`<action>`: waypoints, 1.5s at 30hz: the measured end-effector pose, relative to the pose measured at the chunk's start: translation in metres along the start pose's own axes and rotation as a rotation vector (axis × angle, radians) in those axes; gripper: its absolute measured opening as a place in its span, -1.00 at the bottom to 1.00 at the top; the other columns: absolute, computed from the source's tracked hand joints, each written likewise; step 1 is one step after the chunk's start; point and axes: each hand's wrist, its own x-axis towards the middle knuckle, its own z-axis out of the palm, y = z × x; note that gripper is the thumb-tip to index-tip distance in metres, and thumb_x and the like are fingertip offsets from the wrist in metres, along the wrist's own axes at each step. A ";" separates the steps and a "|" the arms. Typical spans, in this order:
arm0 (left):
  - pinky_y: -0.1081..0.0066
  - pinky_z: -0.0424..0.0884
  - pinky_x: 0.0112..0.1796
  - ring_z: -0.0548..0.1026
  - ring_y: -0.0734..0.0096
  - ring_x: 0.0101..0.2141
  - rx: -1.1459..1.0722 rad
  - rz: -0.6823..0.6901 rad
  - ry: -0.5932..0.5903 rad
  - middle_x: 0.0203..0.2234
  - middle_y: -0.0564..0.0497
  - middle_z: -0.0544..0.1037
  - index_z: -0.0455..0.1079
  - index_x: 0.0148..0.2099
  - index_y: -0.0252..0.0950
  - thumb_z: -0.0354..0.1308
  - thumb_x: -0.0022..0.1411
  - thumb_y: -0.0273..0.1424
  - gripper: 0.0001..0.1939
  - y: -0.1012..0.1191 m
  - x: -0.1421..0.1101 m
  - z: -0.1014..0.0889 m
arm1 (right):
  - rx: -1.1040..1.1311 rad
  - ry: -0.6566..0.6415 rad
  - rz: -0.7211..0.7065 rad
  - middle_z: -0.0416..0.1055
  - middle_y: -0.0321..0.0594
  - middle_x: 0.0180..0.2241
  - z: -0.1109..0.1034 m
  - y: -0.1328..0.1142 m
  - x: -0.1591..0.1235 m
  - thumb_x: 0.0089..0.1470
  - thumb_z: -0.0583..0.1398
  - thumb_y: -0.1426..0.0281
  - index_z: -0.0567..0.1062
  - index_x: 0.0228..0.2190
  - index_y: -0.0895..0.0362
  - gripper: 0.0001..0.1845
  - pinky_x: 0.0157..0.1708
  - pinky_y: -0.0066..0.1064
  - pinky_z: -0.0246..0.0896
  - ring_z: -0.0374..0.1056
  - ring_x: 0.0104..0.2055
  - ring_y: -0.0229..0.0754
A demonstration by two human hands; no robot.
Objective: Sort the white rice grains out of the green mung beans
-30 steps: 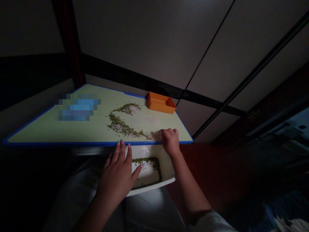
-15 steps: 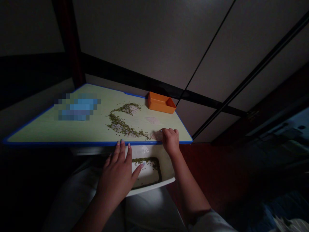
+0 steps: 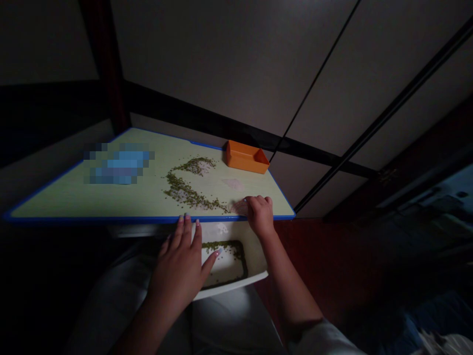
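Note:
My left hand (image 3: 179, 264) is open, fingers spread, with its fingertips at the blue front edge of the pale green tabletop (image 3: 92, 202). Its thumb reaches over a white tub (image 3: 257, 254) on my lap, which has small green beans (image 3: 216, 245) along its inner edges. Closed at the front right of the table, my right hand (image 3: 260, 216) rests beside a small pale pinkish patch of grains (image 3: 238, 207); what its fingers hold is hidden. Green beans mixed with pale grains (image 3: 185, 191) lie in a curved band on the tabletop.
An orange open box (image 3: 247, 161) stands at the table's back right corner. Another pale patch of grains (image 3: 233, 184) lies in front of it. A blurred blue item (image 3: 123, 162) is at the left. Wardrobe panels (image 3: 221, 64) rise behind the table.
My right hand stays at the front edge with only a very slight shift. My left hand, the tub and the beans look the same.

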 end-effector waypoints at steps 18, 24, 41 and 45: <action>0.07 0.19 0.08 -0.03 -0.01 0.27 0.021 -0.001 0.006 0.26 -0.35 0.02 0.05 0.23 -0.49 -0.18 0.16 -0.03 -0.24 -0.001 0.000 0.002 | 0.084 -0.034 -0.075 0.47 -0.17 -0.36 -0.003 -0.001 0.000 0.14 0.02 0.54 0.47 -0.27 0.13 -0.76 -0.21 -0.34 -0.11 0.26 -0.27 -0.18; 0.06 0.17 0.10 -0.04 -0.02 0.27 0.027 0.009 0.017 0.26 -0.36 0.03 0.05 0.23 -0.49 -0.17 0.15 -0.01 -0.23 -0.001 0.000 0.004 | 0.065 0.011 -0.068 0.47 -0.17 -0.39 0.000 -0.001 0.000 0.19 -0.01 0.49 0.47 -0.27 0.13 -0.74 -0.21 -0.32 -0.11 0.26 -0.28 -0.17; 0.06 0.20 0.08 -0.03 -0.02 0.27 0.030 0.008 0.008 0.27 -0.35 0.00 0.05 0.23 -0.48 -0.18 0.15 -0.01 -0.23 -0.001 -0.001 0.003 | 0.099 0.020 -0.137 0.44 -0.17 -0.42 -0.001 -0.002 -0.001 0.18 -0.01 0.50 0.47 -0.29 0.14 -0.74 -0.23 -0.33 -0.09 0.25 -0.30 -0.18; 0.06 0.19 0.08 -0.04 -0.01 0.27 0.023 0.012 0.010 0.27 -0.35 0.00 0.05 0.23 -0.49 -0.18 0.15 -0.02 -0.23 -0.001 0.000 0.002 | 0.105 0.048 -0.139 0.45 -0.17 -0.42 0.000 -0.003 0.000 0.17 -0.01 0.51 0.48 -0.28 0.15 -0.74 -0.24 -0.33 -0.09 0.25 -0.31 -0.18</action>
